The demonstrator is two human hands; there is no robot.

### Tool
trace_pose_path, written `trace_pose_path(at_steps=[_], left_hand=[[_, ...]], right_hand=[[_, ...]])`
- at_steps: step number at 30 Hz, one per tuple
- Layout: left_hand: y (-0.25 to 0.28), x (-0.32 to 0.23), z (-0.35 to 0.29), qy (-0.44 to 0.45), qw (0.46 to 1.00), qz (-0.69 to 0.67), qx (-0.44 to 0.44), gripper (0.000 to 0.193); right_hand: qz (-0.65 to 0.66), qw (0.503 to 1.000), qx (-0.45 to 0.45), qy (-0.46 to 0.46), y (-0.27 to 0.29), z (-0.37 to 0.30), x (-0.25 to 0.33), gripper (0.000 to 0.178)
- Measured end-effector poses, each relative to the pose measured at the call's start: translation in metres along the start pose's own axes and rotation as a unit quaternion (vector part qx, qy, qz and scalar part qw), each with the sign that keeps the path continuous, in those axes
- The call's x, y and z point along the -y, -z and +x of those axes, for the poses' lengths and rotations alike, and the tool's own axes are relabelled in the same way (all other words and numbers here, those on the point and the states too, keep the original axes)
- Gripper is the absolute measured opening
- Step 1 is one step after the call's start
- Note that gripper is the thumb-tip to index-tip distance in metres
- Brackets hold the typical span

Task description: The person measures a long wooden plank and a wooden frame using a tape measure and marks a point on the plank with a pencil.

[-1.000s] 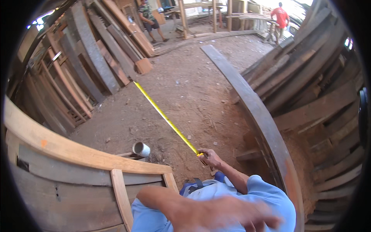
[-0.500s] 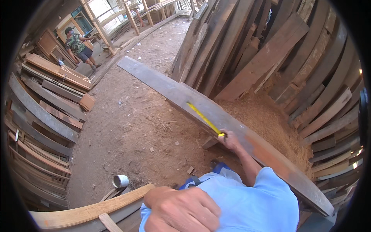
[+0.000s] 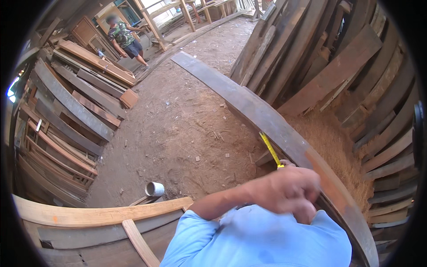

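My left hand (image 3: pixel 289 191) is raised close to the camera with its fingers curled, its forearm crossing over my blue sleeve. It covers most of my right hand (image 3: pixel 287 163), of which only a fingertip shows at the near end of a yellow tape measure (image 3: pixel 268 149). A short length of tape runs from there along the edge of a long, curved dark plank (image 3: pixel 249 102) lying on the dirt floor. Whether my left hand grips anything is hidden.
A sawdust pile (image 3: pixel 333 138) lies behind the plank, below leaning boards (image 3: pixel 333 58). Stacked planks (image 3: pixel 66 107) line the left side. A curved wooden frame (image 3: pixel 89 216) is at lower left, a white cup (image 3: pixel 154 189) beside it. Another person (image 3: pixel 124 38) stands far back.
The view has swung right toward the long plank. The tape, stretched far across the floor a second ago, is now short. My left hand has risen over my right hand.
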State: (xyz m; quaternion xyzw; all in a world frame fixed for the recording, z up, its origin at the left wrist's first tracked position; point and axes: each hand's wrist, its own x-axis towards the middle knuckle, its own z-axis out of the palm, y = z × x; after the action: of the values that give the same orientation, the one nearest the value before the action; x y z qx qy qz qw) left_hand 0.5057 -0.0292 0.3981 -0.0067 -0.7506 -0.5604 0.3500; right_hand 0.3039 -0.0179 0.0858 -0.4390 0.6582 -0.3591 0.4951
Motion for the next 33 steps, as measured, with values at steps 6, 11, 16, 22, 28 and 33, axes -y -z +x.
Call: trace_pose_path(at_steps=[6,11,16,22,28,33], left_hand=[[0.010,0.150,-0.283,0.437,0.847,0.267,-0.141,0.032],[-0.101,0.121,-0.511,0.777,0.621,-0.040,-0.091,0.090],[-0.175,0.084,-0.551,0.754,0.574,-0.225,-0.227,0.090],[-0.182,0.090,-0.540,0.718,0.603,-0.232,-0.259,0.089],[-0.180,0.100,-0.533,0.709,0.615,-0.229,-0.259,0.089],[-0.180,0.101,-0.530,0.706,0.618,-0.232,-0.255,0.089]], right_hand=[[-0.117,0.990,-0.070,0.029,0.017,0.001,-0.024,0.043],[-0.320,0.930,-0.180,0.001,0.104,0.002,-0.066,0.041],[-0.428,0.866,-0.227,-0.122,0.137,-0.007,-0.088,0.043],[-0.475,0.812,-0.295,-0.168,0.105,-0.041,-0.076,0.051],[-0.442,0.830,-0.238,-0.244,0.107,-0.043,-0.048,0.058],[-0.445,0.829,-0.256,-0.223,0.112,-0.036,-0.073,0.060]])
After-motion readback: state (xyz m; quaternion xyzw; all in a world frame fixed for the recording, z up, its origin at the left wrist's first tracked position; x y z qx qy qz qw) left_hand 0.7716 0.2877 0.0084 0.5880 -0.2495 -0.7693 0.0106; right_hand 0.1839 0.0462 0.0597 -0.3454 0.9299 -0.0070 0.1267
